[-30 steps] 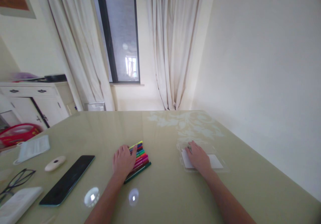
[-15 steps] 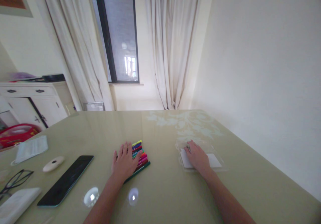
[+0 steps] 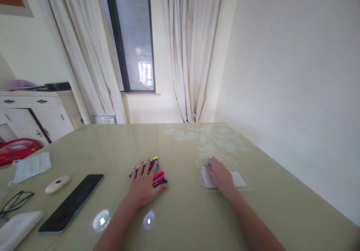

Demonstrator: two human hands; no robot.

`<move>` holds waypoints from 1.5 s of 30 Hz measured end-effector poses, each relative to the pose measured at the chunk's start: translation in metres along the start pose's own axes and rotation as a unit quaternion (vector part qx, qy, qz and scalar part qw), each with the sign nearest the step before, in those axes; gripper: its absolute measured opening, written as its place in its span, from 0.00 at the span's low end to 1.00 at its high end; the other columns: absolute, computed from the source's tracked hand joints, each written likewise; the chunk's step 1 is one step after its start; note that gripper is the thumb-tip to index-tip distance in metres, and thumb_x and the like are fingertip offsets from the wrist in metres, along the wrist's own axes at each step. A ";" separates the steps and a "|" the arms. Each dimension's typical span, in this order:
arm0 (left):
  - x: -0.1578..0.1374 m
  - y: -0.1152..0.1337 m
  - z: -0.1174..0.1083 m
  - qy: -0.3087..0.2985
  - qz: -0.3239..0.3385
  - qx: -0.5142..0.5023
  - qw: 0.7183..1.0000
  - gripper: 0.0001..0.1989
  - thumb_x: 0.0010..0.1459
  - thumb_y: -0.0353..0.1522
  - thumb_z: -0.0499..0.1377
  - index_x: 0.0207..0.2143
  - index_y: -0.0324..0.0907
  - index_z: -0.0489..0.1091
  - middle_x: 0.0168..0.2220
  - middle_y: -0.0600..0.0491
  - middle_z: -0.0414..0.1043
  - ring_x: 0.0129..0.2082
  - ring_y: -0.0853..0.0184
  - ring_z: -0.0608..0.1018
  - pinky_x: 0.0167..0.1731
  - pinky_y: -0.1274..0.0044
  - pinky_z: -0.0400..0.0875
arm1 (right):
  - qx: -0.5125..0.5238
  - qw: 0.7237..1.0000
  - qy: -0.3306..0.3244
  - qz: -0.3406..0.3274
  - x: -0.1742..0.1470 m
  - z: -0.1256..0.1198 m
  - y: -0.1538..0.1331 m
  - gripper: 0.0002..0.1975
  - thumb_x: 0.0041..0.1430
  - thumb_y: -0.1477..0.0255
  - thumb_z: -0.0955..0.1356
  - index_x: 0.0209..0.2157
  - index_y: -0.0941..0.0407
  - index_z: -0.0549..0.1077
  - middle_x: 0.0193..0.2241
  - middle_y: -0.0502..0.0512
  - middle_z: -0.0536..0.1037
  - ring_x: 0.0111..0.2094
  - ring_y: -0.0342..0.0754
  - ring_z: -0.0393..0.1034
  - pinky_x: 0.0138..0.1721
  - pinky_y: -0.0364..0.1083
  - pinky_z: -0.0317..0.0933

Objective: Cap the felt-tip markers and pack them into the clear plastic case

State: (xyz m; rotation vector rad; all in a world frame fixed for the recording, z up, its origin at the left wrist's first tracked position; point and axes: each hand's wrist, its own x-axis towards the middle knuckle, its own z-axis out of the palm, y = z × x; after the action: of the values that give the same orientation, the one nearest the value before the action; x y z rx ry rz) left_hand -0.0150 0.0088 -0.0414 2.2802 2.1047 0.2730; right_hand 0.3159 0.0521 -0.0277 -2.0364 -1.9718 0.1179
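Multicoloured markers (image 3: pixel 159 178) abreast; clear case (image 3: pixel 231 165)

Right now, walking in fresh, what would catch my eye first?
Probably the bright pens, bunched near the middle of the table under the spread left hand. Right of them, the right hand lies over a clear case. The black phone also stands out, on the table's left side.

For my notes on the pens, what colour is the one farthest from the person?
The farthest pen is yellow; it shows best in the head view.
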 end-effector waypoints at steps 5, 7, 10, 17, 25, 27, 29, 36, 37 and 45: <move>0.009 0.000 0.005 0.033 -0.017 0.023 0.999 0.47 0.58 0.62 0.52 0.71 0.46 0.54 0.73 0.44 0.50 0.72 0.42 0.50 0.68 0.53 0.43 | 0.004 1.000 -0.006 0.001 0.001 -0.002 -0.007 0.21 0.73 0.70 0.55 0.50 0.59 0.76 0.63 0.68 0.69 0.62 0.56 0.67 0.63 0.53 0.58; 0.014 -0.001 0.007 0.043 -0.027 0.034 0.998 0.46 0.58 0.62 0.52 0.71 0.46 0.54 0.73 0.44 0.50 0.72 0.42 0.51 0.68 0.53 0.43 | 0.000 1.000 -0.008 -0.005 0.002 -0.001 -0.010 0.21 0.73 0.71 0.55 0.47 0.59 0.78 0.64 0.67 0.69 0.63 0.54 0.65 0.65 0.52 0.55; 0.019 -0.001 0.008 0.044 -0.042 0.044 0.997 0.47 0.58 0.62 0.51 0.71 0.44 0.54 0.73 0.42 0.50 0.72 0.40 0.51 0.67 0.52 0.43 | 0.003 1.000 0.004 -0.023 0.002 0.000 -0.010 0.19 0.71 0.73 0.56 0.50 0.59 0.76 0.65 0.64 0.68 0.66 0.53 0.61 0.67 0.51 0.52; 0.014 0.002 -0.005 0.089 -0.016 0.012 0.996 0.39 0.60 0.54 0.57 0.67 0.45 0.60 0.71 0.42 0.56 0.70 0.48 0.56 0.68 0.57 0.44 | -0.027 0.997 0.072 -0.021 0.001 -0.015 0.005 0.14 0.67 0.71 0.63 0.47 0.56 0.77 0.51 0.63 0.77 0.54 0.56 0.70 0.57 0.50 0.59; 0.006 0.016 -0.025 0.053 0.048 -0.021 0.997 0.07 0.60 0.38 0.61 0.40 0.47 0.73 0.50 0.47 0.72 0.54 0.53 0.71 0.56 0.66 0.63 | -0.008 1.000 0.021 0.022 0.004 -0.014 0.016 0.11 0.65 0.75 0.64 0.46 0.56 0.74 0.44 0.58 0.79 0.45 0.52 0.74 0.42 0.45 0.60; 0.005 0.018 -0.025 0.040 0.048 -0.031 0.998 0.05 0.61 0.37 0.60 0.36 0.47 0.73 0.47 0.48 0.72 0.52 0.54 0.72 0.54 0.67 0.63 | -0.005 0.999 0.020 0.027 0.005 -0.014 0.016 0.11 0.64 0.75 0.64 0.45 0.56 0.75 0.43 0.59 0.80 0.44 0.52 0.75 0.41 0.45 0.59; 0.005 0.018 -0.023 0.027 0.051 -0.042 0.997 0.04 0.62 0.37 0.60 0.35 0.48 0.72 0.45 0.49 0.73 0.51 0.55 0.73 0.54 0.67 0.63 | 0.005 0.999 0.019 0.027 0.004 -0.014 0.014 0.11 0.64 0.75 0.64 0.46 0.56 0.75 0.42 0.58 0.81 0.44 0.52 0.75 0.41 0.45 0.59; 0.006 0.030 -0.023 0.047 0.055 -0.168 0.983 0.09 0.66 0.39 0.54 0.34 0.46 0.69 0.38 0.49 0.76 0.44 0.56 0.77 0.47 0.68 0.67 | 0.070 0.997 0.014 -0.025 -0.001 -0.010 -0.006 0.11 0.64 0.75 0.64 0.45 0.56 0.75 0.41 0.58 0.81 0.41 0.50 0.75 0.42 0.44 0.61; 0.006 0.035 -0.024 0.047 0.045 -0.231 0.971 0.11 0.68 0.41 0.52 0.35 0.46 0.68 0.34 0.51 0.76 0.39 0.58 0.78 0.42 0.70 0.68 | 0.079 0.996 0.030 -0.027 -0.004 -0.012 -0.011 0.11 0.65 0.75 0.63 0.44 0.56 0.75 0.42 0.59 0.80 0.41 0.50 0.75 0.42 0.45 0.61; -0.018 0.096 -0.029 0.084 0.063 -0.473 0.875 0.15 0.67 0.44 0.53 0.45 0.44 0.70 0.31 0.55 0.74 0.26 0.66 0.73 0.26 0.76 0.65 | 0.492 0.852 -0.098 -0.147 -0.036 -0.016 -0.070 0.14 0.63 0.58 0.68 0.36 0.54 0.77 0.27 0.50 0.78 0.27 0.46 0.70 0.28 0.43 0.62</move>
State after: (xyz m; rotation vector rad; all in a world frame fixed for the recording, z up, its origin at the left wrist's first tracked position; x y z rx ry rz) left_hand 0.0743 -0.0207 -0.0017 1.7816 1.3419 1.2190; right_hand 0.2506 0.0150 0.0010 -1.0668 -1.7178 1.0548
